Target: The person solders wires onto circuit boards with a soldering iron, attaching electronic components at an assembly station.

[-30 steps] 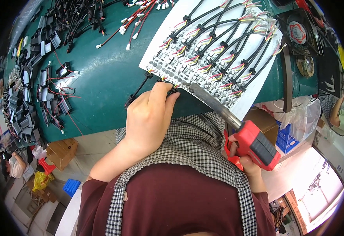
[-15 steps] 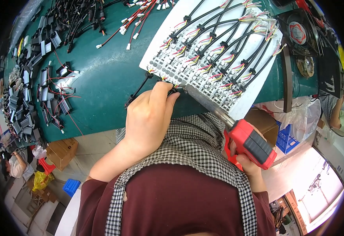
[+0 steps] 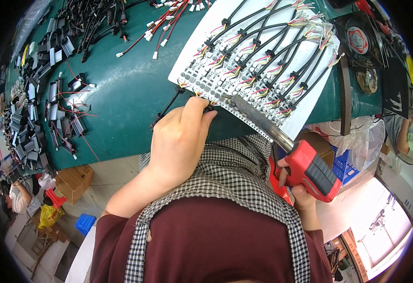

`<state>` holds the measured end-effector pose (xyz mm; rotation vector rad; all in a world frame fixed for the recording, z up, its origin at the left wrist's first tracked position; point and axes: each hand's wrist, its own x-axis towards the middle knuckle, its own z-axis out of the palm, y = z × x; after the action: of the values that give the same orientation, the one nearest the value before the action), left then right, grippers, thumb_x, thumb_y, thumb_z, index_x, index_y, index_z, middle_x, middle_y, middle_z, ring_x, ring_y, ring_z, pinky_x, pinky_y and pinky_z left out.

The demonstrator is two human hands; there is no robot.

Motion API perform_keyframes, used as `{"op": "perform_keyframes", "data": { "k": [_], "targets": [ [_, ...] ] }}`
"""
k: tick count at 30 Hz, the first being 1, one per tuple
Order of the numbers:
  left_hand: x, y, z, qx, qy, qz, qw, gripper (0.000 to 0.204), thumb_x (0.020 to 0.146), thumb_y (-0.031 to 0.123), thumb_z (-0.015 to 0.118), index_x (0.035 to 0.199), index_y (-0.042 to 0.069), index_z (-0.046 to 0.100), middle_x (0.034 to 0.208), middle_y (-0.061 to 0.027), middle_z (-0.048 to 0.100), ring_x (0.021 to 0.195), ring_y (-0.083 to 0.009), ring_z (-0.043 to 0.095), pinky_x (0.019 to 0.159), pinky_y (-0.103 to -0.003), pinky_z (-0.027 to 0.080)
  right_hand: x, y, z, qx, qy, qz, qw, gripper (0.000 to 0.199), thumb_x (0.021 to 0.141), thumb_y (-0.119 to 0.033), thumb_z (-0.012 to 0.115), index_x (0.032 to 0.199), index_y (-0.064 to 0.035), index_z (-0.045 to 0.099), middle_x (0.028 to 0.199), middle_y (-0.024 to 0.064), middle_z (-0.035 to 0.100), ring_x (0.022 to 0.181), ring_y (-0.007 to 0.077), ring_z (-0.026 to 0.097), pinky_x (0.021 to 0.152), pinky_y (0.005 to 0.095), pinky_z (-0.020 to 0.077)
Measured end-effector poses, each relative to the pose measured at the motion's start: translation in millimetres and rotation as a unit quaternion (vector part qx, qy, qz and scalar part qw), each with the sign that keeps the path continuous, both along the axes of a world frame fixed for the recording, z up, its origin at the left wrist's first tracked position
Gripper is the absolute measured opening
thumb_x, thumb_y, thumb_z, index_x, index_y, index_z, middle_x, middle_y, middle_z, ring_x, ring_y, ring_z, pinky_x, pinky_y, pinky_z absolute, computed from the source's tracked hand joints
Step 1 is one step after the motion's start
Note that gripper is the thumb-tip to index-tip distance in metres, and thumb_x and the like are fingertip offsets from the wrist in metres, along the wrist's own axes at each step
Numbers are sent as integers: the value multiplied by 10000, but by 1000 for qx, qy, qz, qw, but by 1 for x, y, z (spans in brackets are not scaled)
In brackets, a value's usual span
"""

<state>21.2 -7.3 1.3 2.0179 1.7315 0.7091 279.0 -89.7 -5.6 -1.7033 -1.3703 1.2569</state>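
Observation:
A panel of small circuit boards (image 3: 208,81) lies on a white board (image 3: 180,67) at the table's front edge. Black cables (image 3: 257,27) with red, yellow and white wires run from it toward the far right. My left hand (image 3: 177,134) is closed on a black cable (image 3: 208,108) at the panel's near edge; its fingers partly hide the cable. In my right hand (image 3: 300,193) is a red and black soldering gun (image 3: 314,170). Its dark metal barrel slants over the panel, and the tip (image 3: 226,96) is just right of my left fingertips. Another black cable (image 3: 171,104) hangs off the panel's left corner.
Black plastic housings (image 3: 27,118) are heaped along the table's left side, some with thin red wires. Bundles of black cables (image 3: 100,28) and red wires with white connectors (image 3: 161,30) lie at the back. A fan (image 3: 357,40) stands at the right, near a blue crate (image 3: 343,165).
The soldering gun has shifted slightly right, its tip now a little farther from my left fingers. My left hand has hardly moved.

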Motion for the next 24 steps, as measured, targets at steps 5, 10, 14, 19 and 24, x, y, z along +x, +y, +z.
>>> {"op": "perform_keyframes", "data": {
  "k": [5, 10, 14, 19, 24],
  "targets": [
    [0, 0, -2, 5, -1, -2, 1000, 204, 734, 39, 707, 880, 9, 569, 705, -108, 632, 587, -206, 611, 515, -280, 452, 5, -2, -2, 32, -16, 40, 999, 393, 602, -56, 706, 987, -15, 637, 948, 127, 648, 783, 227, 665, 700, 297, 528],
    [3, 0, -2, -4, -13, -4, 1000, 214, 759, 55, 671, 882, 37, 497, 588, -94, 538, 541, -258, 559, 486, -360, 431, 5, -3, 2, -17, 162, -8, 987, 608, 684, -165, 729, 1176, 97, 488, 819, 75, 636, 675, 145, 628, 640, 262, 505],
    [5, 1, 0, -18, -18, 5, 1000, 218, 765, 59, 659, 894, 32, 485, 585, -92, 540, 542, -251, 565, 487, -354, 439, -1, 2, 6, -34, 244, -14, 969, 703, 704, -276, 761, 1215, 98, 456, 754, 68, 625, 605, 129, 598, 594, 241, 488],
    [8, 1, -4, -30, -27, 19, 999, 226, 767, 63, 654, 887, 23, 467, 577, -85, 546, 526, -240, 572, 478, -346, 444, -3, 0, 7, -37, 263, -17, 964, 809, 698, -363, 778, 1250, 104, 416, 762, 79, 624, 576, 113, 572, 557, 224, 459],
    [10, 2, -6, -31, -54, 45, 997, 224, 758, 64, 649, 865, 22, 457, 531, -70, 528, 458, -229, 554, 436, -341, 430, -5, 1, 7, -52, 281, -26, 958, 821, 690, -349, 788, 1258, 107, 407, 860, 103, 626, 604, 108, 573, 556, 222, 453]
  ]
}}
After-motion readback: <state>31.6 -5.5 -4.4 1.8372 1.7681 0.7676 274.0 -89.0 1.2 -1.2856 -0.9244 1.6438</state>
